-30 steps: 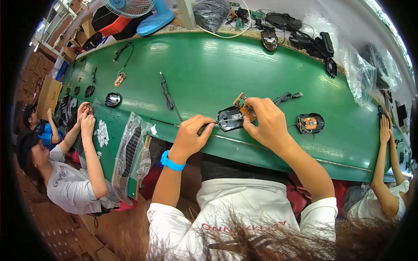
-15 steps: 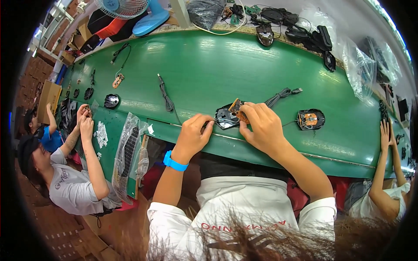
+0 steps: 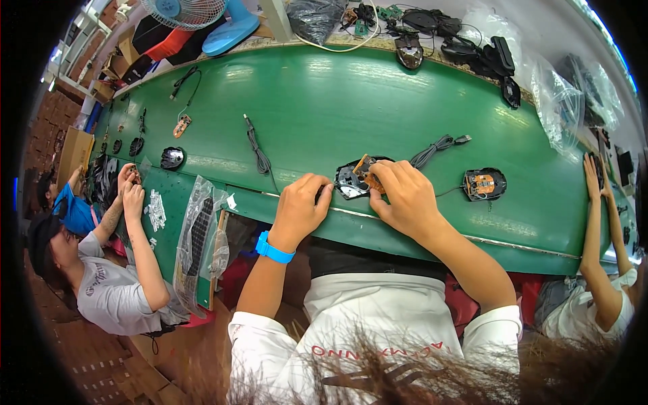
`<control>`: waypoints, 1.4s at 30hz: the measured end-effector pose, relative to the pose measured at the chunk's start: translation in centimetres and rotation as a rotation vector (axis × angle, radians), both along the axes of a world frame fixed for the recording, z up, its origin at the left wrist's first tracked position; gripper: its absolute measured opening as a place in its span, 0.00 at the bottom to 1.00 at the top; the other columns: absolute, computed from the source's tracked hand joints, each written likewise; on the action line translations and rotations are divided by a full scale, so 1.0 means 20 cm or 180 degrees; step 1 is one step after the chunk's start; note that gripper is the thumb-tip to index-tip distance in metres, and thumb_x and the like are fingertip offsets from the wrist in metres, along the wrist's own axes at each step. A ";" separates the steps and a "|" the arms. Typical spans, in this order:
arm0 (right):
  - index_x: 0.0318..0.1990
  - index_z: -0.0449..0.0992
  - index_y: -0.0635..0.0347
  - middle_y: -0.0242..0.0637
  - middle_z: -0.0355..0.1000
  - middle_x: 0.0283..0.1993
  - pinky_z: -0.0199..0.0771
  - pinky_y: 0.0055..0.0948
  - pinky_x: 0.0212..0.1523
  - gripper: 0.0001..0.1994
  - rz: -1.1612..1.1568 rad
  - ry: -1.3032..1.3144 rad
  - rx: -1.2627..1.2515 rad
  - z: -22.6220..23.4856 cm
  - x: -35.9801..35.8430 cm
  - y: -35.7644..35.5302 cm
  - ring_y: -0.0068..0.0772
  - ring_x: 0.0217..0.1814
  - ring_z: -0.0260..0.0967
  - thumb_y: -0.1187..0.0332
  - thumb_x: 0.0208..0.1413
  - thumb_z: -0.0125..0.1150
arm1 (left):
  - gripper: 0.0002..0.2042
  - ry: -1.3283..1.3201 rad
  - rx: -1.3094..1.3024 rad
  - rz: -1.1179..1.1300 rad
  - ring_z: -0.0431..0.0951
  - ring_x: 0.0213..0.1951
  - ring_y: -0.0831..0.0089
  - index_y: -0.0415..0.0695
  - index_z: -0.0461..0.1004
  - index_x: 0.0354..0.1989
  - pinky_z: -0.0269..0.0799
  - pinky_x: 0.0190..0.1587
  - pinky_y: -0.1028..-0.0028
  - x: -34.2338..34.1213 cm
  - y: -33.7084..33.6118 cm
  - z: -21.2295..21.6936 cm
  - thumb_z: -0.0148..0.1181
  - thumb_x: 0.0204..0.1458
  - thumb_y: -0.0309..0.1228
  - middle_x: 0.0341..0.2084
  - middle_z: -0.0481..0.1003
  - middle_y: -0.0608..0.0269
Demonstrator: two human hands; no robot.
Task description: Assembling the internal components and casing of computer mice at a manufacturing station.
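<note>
Head: lettered shirt (image 3: 374, 297); right hand (image 3: 406, 194) pinches board (image 3: 364, 165).

On the worktop (image 3: 405, 101), the mouse shell (image 3: 347, 179) lies left of another mouse (image 3: 484, 184).

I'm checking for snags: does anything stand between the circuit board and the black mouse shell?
No separate object visibly blocks the way: the circuit board, in the right hand, is tilted over the black mouse shell. That hand hides part of the gap; any thin wires there are too small to tell.
</note>
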State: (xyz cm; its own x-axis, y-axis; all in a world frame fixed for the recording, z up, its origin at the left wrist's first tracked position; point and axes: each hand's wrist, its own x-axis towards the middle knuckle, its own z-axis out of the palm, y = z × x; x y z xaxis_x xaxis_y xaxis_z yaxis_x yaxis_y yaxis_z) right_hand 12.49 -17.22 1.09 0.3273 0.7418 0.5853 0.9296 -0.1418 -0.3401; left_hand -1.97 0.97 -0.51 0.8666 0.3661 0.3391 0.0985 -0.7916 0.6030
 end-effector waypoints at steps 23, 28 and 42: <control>0.45 0.75 0.60 0.41 0.76 0.47 0.77 0.39 0.48 0.15 -0.0014 -0.0004 -0.0294 0.02 0.09 -0.02 0.45 0.46 0.73 0.77 0.48 0.67 | 0.08 0.0132 0.0454 0.0034 0.77 0.38 0.53 0.38 0.77 0.34 0.74 0.42 0.59 0.04 -0.07 0.09 0.67 0.49 0.27 0.33 0.77 0.54; 0.42 0.78 0.57 0.40 0.76 0.47 0.77 0.39 0.46 0.11 0.0075 -0.0048 -0.0504 0.04 0.12 -0.02 0.43 0.44 0.74 0.76 0.50 0.67 | 0.14 -0.0363 0.0571 -0.0241 0.74 0.47 0.51 0.38 0.77 0.43 0.72 0.50 0.58 0.01 -0.26 0.04 0.67 0.46 0.24 0.43 0.74 0.51; 0.47 0.80 0.54 0.42 0.75 0.52 0.78 0.40 0.48 0.14 0.0937 -0.0237 -0.0530 0.01 0.26 -0.07 0.46 0.49 0.73 0.75 0.51 0.68 | 0.19 -0.0158 0.0748 0.0101 0.69 0.53 0.47 0.39 0.77 0.51 0.69 0.57 0.53 0.04 -0.38 -0.02 0.65 0.49 0.26 0.51 0.69 0.46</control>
